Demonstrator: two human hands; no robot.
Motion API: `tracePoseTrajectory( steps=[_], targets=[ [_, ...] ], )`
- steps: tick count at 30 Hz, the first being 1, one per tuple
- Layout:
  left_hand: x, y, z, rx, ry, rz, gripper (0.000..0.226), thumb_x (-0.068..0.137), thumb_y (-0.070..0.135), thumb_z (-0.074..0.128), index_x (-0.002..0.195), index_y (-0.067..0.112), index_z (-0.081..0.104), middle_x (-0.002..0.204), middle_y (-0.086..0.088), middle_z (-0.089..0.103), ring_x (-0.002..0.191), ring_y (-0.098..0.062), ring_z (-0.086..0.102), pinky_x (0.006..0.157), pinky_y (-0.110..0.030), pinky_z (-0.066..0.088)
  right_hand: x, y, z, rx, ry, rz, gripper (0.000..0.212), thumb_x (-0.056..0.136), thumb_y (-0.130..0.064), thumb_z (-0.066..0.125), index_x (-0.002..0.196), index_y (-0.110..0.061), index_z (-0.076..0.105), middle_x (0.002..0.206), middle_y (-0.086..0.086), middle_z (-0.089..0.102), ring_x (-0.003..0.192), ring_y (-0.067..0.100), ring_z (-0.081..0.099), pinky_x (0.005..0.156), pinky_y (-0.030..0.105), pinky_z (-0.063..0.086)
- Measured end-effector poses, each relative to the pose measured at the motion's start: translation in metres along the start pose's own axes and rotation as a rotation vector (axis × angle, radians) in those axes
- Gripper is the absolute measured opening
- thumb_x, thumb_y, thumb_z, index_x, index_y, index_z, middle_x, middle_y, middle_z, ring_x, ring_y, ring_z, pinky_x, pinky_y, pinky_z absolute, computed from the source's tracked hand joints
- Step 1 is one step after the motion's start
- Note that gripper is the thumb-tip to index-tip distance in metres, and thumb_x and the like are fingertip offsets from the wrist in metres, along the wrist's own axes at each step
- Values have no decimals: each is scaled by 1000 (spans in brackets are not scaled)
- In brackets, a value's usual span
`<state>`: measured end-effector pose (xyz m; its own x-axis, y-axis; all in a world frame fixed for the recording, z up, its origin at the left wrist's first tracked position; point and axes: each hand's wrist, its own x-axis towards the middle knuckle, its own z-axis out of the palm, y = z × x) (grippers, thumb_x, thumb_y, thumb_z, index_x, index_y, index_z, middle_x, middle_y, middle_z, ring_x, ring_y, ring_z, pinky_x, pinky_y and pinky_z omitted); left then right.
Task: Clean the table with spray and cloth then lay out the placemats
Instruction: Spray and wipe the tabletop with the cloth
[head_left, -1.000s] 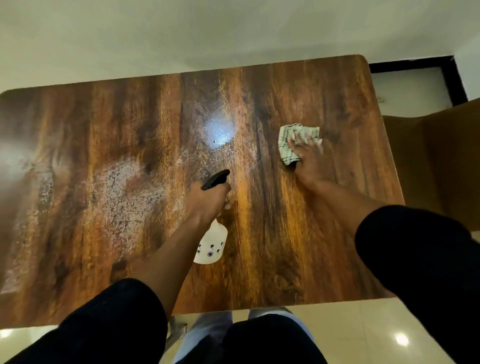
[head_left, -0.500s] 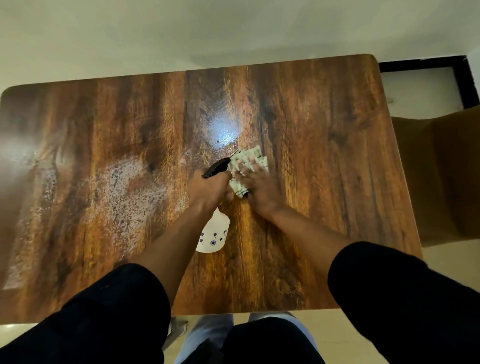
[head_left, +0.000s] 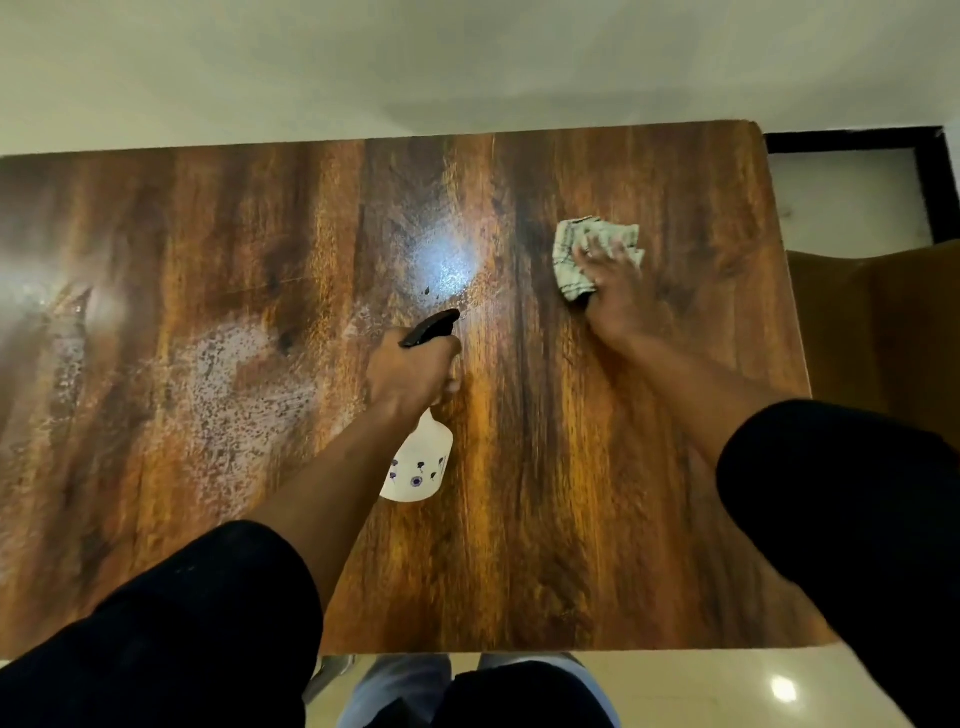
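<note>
Your right hand (head_left: 615, 291) lies flat on the checked cloth (head_left: 574, 254) near the far right corner of the wooden table (head_left: 649, 519), fingers spread and pressing down. The cloth looks soft and floppy, so it will likely bunch up; keep your palm on its middle. Your left hand (head_left: 410, 371) is curled tight round the neck of the spray bottle (head_left: 418, 467), near the middle of the table. It is probably light and may be slippery when wet, so hold it by the neck
</note>
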<state>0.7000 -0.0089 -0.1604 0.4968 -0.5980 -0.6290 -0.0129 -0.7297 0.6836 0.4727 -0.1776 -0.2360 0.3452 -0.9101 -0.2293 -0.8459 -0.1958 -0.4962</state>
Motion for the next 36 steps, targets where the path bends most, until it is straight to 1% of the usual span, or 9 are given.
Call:
tracePoseTrajectory(
  steps=[4, 9, 15, 17, 24, 28, 31, 33, 36],
  targets=[
    [5, 5, 1, -24, -5, -17, 56, 71, 34, 72, 112, -4, 73, 81, -13, 76, 64, -29, 80, 49, -28, 47, 46, 34, -36, -157, 16, 164, 69, 100, -19, 51, 162, -30, 22, 171, -2, 10, 158, 29, 3, 126, 55, 5],
    [1, 9, -2, -58, 4, -21, 50, 72, 30, 71, 112, -2, 76, 72, -7, 74, 63, -29, 79, 49, -27, 46, 52, 5, -29, -205, 17, 281, 72, 104, -28, 51, 164, -25, 11, 172, 2, 2, 157, 33, -5, 126, 44, 2],
    [-10, -2, -15, -67, 47, 8, 10, 89, 13, 69, 83, 13, 76, 65, -6, 67, 58, -26, 71, 48, -25, 42, 9, -73, 35, -133, -43, -20, 76, 97, -35, 64, 160, -37, 21, 170, -5, 10, 157, 30, 0, 127, 51, 6],
    [-14, -9, -23, -53, 74, 15, 22, 94, 13, 68, 79, 28, 71, 65, -5, 67, 55, -22, 69, 47, -25, 42, -10, -105, 61, -142, -116, -168, 81, 94, -36, 67, 160, -38, 20, 170, -8, 8, 157, 28, -4, 126, 50, 2],
    [-29, -39, -59, -94, 162, -48, 19, 96, 19, 70, 91, 4, 80, 68, -10, 72, 56, -24, 70, 64, -42, 54, -61, -138, 117, -183, -320, -548, 94, 89, -13, 74, 161, -36, 18, 170, -12, 3, 157, 22, -9, 126, 46, 12],
    [-42, -56, -81, -96, 142, -64, 17, 101, 17, 69, 87, 26, 75, 70, -11, 69, 56, -24, 67, 56, -31, 48, -60, -120, 88, -187, -278, -415, 89, 96, -13, 64, 156, -48, 8, 166, -19, 0, 157, 18, -5, 121, 48, 23],
    [-48, -69, -95, -101, 187, -83, 20, 86, 30, 73, 99, 17, 81, 67, -10, 70, 54, -24, 66, 61, -35, 52, -62, -90, 63, -170, -165, -220, 79, 98, -27, 63, 159, -39, 15, 168, -12, 7, 158, 23, 1, 125, 50, 20],
    [-50, -80, -105, -88, 193, -87, 32, 76, 34, 72, 94, 10, 83, 66, -12, 72, 55, -25, 68, 68, -41, 55, -65, -65, 51, -149, -104, -88, 77, 97, -13, 58, 161, -34, 20, 169, -8, 11, 158, 25, 3, 125, 52, 17],
    [-59, -91, -120, -132, 182, -89, 21, 90, 22, 71, 105, 21, 85, 67, -10, 74, 60, -27, 73, 65, -37, 54, -75, -52, 46, -134, -39, 43, 76, 96, -1, 46, 162, -29, 20, 170, -4, 12, 158, 26, 2, 126, 50, 16]
  ],
)
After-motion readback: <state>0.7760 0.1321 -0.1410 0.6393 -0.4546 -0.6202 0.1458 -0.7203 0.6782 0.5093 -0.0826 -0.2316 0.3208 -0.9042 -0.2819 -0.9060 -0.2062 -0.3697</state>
